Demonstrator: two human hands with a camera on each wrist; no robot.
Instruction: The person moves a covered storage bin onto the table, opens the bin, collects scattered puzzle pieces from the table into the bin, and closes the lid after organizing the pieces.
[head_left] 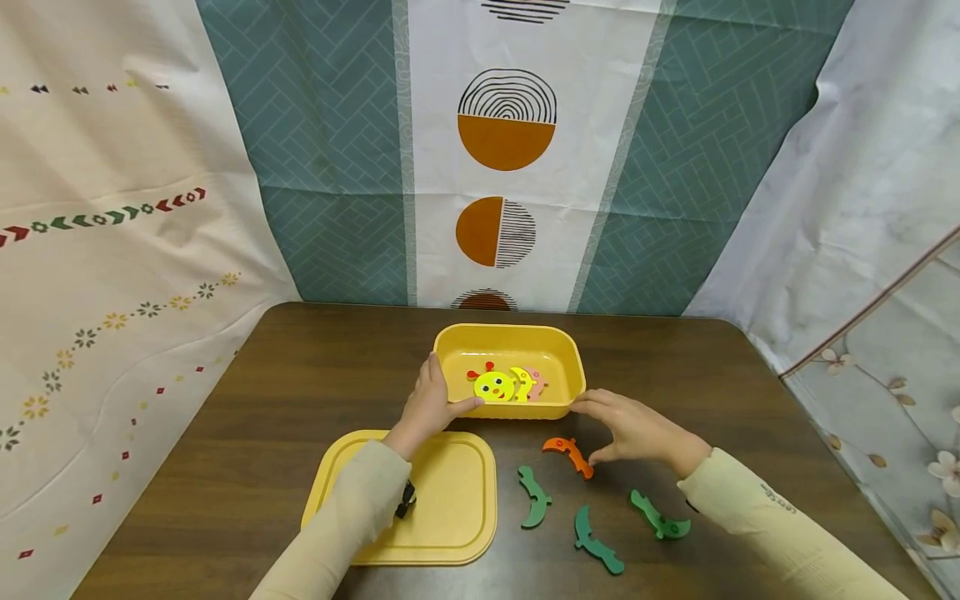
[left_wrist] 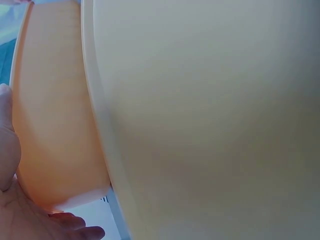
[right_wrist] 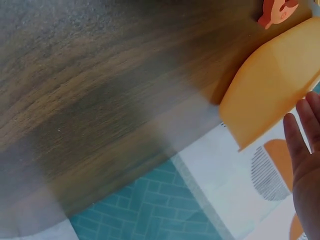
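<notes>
A yellow plastic bin (head_left: 510,411) stands toward the back of the table. Inside it lie a yellow smiling caterpillar head (head_left: 493,386) with red feelers, a yellow curved piece (head_left: 522,383) and a pink piece (head_left: 537,383). My left hand (head_left: 433,400) grips the bin's front left corner, thumb along the front rim and fingers along the left side. At the front right corner, the extended fingers of my right hand (head_left: 633,427) are at the rim. Its thumb points down close to an orange curved piece (head_left: 572,456) on the table.
A yellow lid (head_left: 450,508) lies flat under my left forearm and fills much of the left wrist view. Green curved pieces lie in front: one (head_left: 535,497) beside the lid, one (head_left: 596,542) nearer me, one (head_left: 660,517) near my right sleeve. Patterned cloth hangs behind the table (head_left: 337,367).
</notes>
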